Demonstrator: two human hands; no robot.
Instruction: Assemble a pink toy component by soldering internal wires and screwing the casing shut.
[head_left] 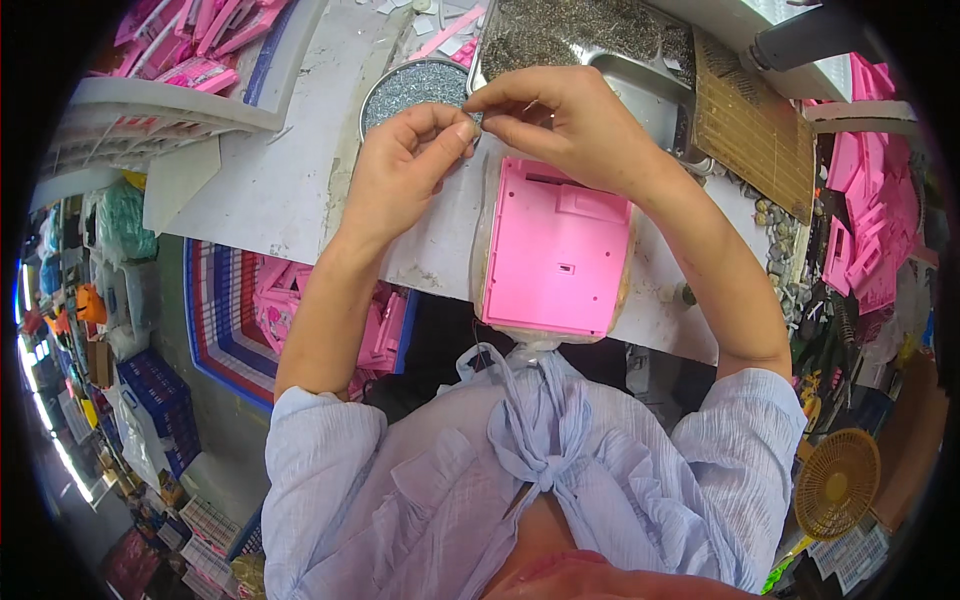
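My left hand (400, 175) and my right hand (575, 125) meet fingertip to fingertip above the table. Each is pinched closed, thumb against finger. Whatever lies between the fingertips is too small and too hidden to name. Just below my right hand a flat pink plastic housing (545, 250) rests at the table edge, on a pale wrapped pad (628, 260). It has a small slot near its middle and a raised panel at its top right. Beyond my left hand stands a round metal bowl (364, 108) of small grey metal pieces (415, 92).
A metal tray (645, 100) with many tiny brownish parts lies at the back, beside a brown cardboard sheet (750, 130). Pink parts (205, 30) fill a white crate (160, 110) at left; more (870, 210) pile up at right. A striped basket (215, 300) stands below the table.
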